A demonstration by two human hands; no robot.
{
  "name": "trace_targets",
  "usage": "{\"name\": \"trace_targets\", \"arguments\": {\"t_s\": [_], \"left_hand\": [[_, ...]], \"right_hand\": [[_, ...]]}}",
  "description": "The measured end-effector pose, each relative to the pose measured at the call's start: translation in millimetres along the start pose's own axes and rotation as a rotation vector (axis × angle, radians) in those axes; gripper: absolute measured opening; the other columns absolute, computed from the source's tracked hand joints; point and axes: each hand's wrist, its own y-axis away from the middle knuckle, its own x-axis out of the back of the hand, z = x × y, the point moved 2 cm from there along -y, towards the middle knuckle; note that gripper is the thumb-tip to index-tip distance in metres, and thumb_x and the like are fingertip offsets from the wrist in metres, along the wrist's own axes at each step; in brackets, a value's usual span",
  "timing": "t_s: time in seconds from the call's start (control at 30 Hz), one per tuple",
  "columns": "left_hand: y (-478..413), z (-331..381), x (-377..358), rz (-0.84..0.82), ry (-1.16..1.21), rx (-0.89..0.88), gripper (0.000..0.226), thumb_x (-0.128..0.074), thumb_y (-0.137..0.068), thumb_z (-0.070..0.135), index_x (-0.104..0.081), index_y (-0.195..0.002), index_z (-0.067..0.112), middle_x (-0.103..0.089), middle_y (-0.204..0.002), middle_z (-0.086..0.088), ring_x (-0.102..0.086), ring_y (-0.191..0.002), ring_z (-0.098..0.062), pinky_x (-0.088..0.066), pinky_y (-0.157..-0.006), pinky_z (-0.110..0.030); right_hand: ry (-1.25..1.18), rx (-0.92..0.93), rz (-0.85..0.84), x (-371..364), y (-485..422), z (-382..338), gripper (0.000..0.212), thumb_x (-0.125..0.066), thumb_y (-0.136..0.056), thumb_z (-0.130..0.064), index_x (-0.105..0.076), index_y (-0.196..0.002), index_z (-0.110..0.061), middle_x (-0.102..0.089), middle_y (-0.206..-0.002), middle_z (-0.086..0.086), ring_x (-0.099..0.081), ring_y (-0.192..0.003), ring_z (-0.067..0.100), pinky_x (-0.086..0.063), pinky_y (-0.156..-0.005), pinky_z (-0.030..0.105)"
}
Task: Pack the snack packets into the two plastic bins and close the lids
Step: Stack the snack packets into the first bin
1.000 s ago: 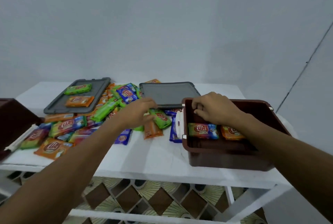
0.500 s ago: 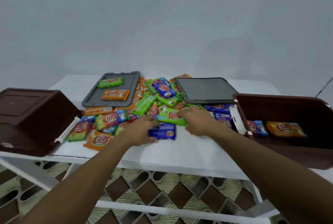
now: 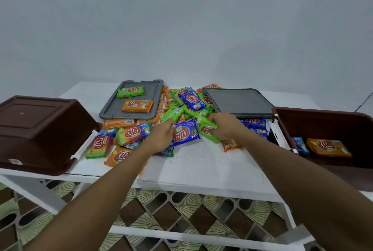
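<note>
Centrally, on a white table (image 3: 201,166), both hands reach into a heap of snack packets (image 3: 177,109). The left hand (image 3: 161,138) pinches a blue packet (image 3: 186,132); the right hand (image 3: 225,127) grips a green packet (image 3: 207,132). One brown bin (image 3: 40,129) lies tipped over at left; the right bin (image 3: 323,123) holds two packets. A left lid (image 3: 150,93) and right lid (image 3: 238,102) lie behind.

The table (image 3: 201,170) spans the lower middle of the frame. At its left end lies the left bin (image 3: 40,129), apparently bottom up. At its right end stands the right bin (image 3: 323,121), with a pair of packets (image 3: 329,147) inside. Behind centre, the left lid (image 3: 113,109) carries two Kuat packets (image 3: 137,106), and the right lid (image 3: 238,101) lies to its right. The pile of snack packets (image 3: 181,109) spreads between and before them. At its near edge the left hand (image 3: 161,137) holds one packet (image 3: 185,132) and the right hand (image 3: 224,127) another packet (image 3: 204,129).
</note>
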Motion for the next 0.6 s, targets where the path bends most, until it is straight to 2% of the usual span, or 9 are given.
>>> {"name": "trace_targets", "arguments": {"t_s": [0.07, 0.1, 0.17, 0.23, 0.3, 0.37, 0.43, 0.5, 0.6], "left_hand": [[-3, 2, 3, 0.012, 0.048, 0.028, 0.025, -0.035, -0.104, 0.032, -0.047, -0.101, 0.011, -0.062, -0.114, -0.012, -0.060, -0.092, -0.014, -0.051, -0.068, -0.028], [-3, 5, 4, 0.017, 0.079, 0.045, 0.027, -0.037, -0.103, 0.035, -0.048, -0.101, 0.010, -0.062, -0.111, -0.010, -0.060, -0.090, -0.014, -0.050, -0.067, -0.028], [-4, 13, 6, 0.014, 0.142, 0.082, 0.032, -0.044, -0.099, 0.043, -0.050, -0.105, 0.012, -0.061, -0.102, -0.003, -0.061, -0.088, -0.013, -0.051, -0.068, -0.029], [-6, 26, 8, 0.005, 0.210, 0.076, 0.032, -0.050, -0.096, 0.045, -0.053, -0.107, 0.015, -0.062, -0.098, 0.001, -0.065, -0.089, -0.016, -0.055, -0.075, -0.036], [-10, 44, 11, 0.000, 0.261, 0.033, 0.029, -0.056, -0.095, 0.040, -0.055, -0.105, 0.014, -0.066, -0.099, -0.001, -0.067, -0.088, -0.017, -0.056, -0.079, -0.040], [-18, 65, 11, 0.023, 0.309, -0.003, 0.026, -0.061, -0.094, 0.032, -0.056, -0.102, 0.008, -0.067, -0.100, -0.004, -0.067, -0.088, -0.020, -0.055, -0.081, -0.046], [-26, 86, 8, 0.026, 0.429, -0.005, 0.022, -0.067, -0.091, 0.019, -0.050, -0.096, 0.006, -0.068, -0.104, -0.011, -0.068, -0.090, -0.025, -0.056, -0.075, -0.046], [-33, 118, 1, 0.011, 0.583, 0.005, 0.026, -0.070, -0.085, 0.003, -0.048, -0.099, 0.010, -0.068, -0.108, -0.011, -0.070, -0.091, -0.024, -0.058, -0.063, -0.036], [-44, 168, -10, 0.054, 0.726, -0.020, 0.047, -0.070, -0.079, -0.006, -0.049, -0.116, 0.015, -0.067, -0.105, -0.009, -0.069, -0.089, -0.021, -0.060, -0.065, -0.038]], "right_hand": [[-0.094, -0.062, 0.008, 17, 5, -1, 0.019, -0.066, -0.085, -0.026, -0.054, -0.095, -0.015, -0.056, -0.084, -0.001, -0.052, -0.080, 0.018, -0.038, -0.058, 0.026], [-0.196, -0.104, 0.031, 26, 6, 2, 0.017, -0.067, -0.083, -0.022, -0.053, -0.089, -0.015, -0.054, -0.080, -0.001, -0.052, -0.079, 0.018, -0.036, -0.056, 0.025], [-0.476, -0.169, 0.064, 43, 10, 10, 0.017, -0.070, -0.079, -0.015, -0.059, -0.092, -0.013, -0.063, -0.089, 0.005, -0.058, -0.082, 0.020, -0.045, -0.064, 0.027], [-0.702, -0.191, 0.053, 62, 16, 24, 0.030, -0.071, -0.077, -0.010, -0.060, -0.104, -0.015, -0.068, -0.104, 0.012, -0.064, -0.089, 0.026, -0.053, -0.079, 0.038], [-0.860, -0.180, -0.016, 77, 25, 40, 0.044, -0.072, -0.077, -0.007, -0.055, -0.113, -0.024, -0.068, -0.106, 0.015, -0.067, -0.091, 0.031, -0.057, -0.081, 0.044], [-0.946, -0.142, -0.075, 92, 37, 56, 0.061, -0.072, -0.078, -0.003, -0.049, -0.125, -0.034, -0.067, -0.107, 0.017, -0.069, -0.091, 0.033, -0.059, -0.077, 0.043], [-0.978, -0.123, -0.076, 104, 51, 70, 0.069, -0.070, -0.079, -0.001, -0.046, -0.131, -0.039, -0.067, -0.109, 0.016, -0.068, -0.095, 0.033, -0.057, -0.080, 0.044], [-1.005, -0.119, -0.046, 116, 67, 92, 0.064, -0.068, -0.080, 0.002, -0.049, -0.129, -0.035, -0.067, -0.109, 0.016, -0.067, -0.093, 0.030, -0.054, -0.084, 0.046], [-0.979, -0.130, -0.016, 132, 88, 128, 0.050, -0.066, -0.082, 0.003, -0.049, -0.121, -0.024, -0.071, -0.104, 0.017, -0.068, -0.088, 0.028, -0.052, -0.082, 0.045]]}}
